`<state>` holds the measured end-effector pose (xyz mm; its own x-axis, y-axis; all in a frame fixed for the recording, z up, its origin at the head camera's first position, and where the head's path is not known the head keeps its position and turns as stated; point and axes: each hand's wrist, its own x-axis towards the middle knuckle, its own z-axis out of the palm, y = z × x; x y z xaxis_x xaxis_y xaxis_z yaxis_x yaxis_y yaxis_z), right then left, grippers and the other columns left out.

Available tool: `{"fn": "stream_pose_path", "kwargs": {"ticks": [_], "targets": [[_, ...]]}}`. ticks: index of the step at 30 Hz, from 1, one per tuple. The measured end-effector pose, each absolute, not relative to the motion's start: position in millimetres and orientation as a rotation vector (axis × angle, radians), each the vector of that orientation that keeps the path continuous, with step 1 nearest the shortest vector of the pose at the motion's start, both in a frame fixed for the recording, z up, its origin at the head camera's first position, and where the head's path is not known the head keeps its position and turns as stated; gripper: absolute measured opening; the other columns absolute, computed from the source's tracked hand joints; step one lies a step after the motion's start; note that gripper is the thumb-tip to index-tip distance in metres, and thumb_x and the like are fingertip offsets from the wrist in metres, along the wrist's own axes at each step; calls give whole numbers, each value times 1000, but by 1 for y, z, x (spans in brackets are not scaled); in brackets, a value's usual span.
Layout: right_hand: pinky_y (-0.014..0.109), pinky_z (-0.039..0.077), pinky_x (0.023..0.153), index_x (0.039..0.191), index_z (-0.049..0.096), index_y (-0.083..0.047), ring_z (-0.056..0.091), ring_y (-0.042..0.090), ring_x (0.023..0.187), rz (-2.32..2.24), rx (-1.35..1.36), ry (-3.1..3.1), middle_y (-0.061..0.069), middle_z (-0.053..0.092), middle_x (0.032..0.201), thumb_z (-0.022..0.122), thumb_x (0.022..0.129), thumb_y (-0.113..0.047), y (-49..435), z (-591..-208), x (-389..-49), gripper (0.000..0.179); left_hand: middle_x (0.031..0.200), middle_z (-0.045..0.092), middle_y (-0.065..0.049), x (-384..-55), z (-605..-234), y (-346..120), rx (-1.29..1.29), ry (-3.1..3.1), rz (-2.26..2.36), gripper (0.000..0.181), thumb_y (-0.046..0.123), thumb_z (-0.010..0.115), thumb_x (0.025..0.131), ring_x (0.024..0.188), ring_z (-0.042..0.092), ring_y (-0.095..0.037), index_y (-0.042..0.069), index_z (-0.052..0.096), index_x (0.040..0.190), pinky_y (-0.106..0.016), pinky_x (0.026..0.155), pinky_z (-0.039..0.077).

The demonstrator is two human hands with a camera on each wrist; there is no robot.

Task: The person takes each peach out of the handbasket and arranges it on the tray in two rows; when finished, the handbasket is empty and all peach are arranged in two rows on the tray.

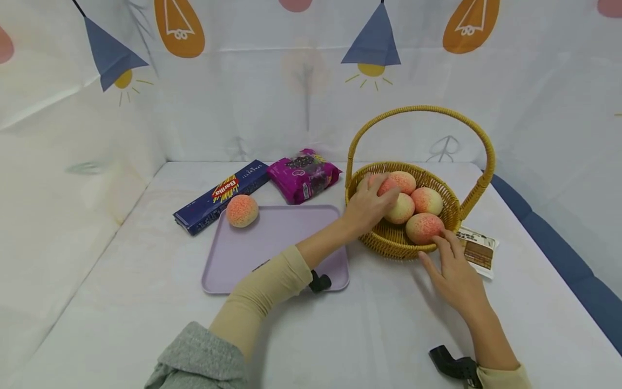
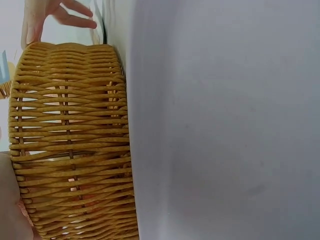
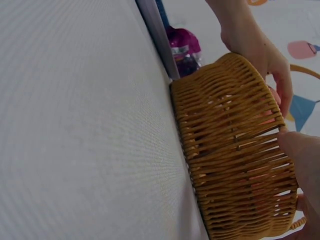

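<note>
A yellow wicker basket (image 1: 389, 247) with a tall arched handle holds several pink-and-cream peaches (image 1: 428, 201). My left hand (image 1: 370, 209) reaches in over the left rim, its fingers curled over a peach (image 1: 387, 185) that they partly hide. At the front right, my right hand (image 1: 457, 276) has its thumb by the rim and its fingertips touching the nearest peach (image 1: 424, 228). In the right wrist view, the right thumb (image 3: 300, 150) lies against the basket's rim. One more peach (image 1: 242, 210) sits on the far left corner of a lilac tray (image 1: 277, 227).
Behind the tray lie a blue Barilla spaghetti box (image 1: 223, 195) and a purple snack bag (image 1: 305, 175). A brown-and-white packet (image 1: 478, 251) lies right of the basket, partly covered by it and my right hand. The left forearm crosses the tray. A printed white curtain (image 1: 272, 108) hangs behind the table.
</note>
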<state>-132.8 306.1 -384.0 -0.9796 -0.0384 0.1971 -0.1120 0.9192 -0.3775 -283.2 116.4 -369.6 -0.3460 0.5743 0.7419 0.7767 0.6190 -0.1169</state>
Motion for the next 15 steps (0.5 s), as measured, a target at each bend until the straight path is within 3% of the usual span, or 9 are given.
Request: {"fn": "stream_pose_path", "kwargs": {"ticks": [9,15], "targets": [[61,38,78,133,33,-2,36,46,116,589,109,-2890,21,22,141,42,95,-42,306,-384,-133,55,130,42,-21,-291,-368,113,-1204,-2113,-546,34,18,62,87,115,44,-37,12,55,120,-44,104,26],[62,37,79,132,33,-2,36,47,117,594,103,-2894,21,21,142,42,95,-42,305,-384,-134,55,134,40,-17,-292,-366,112,-1191,-2221,-616,42,16,65,84,118,40,-40,12,54,124,-38,90,44]]}}
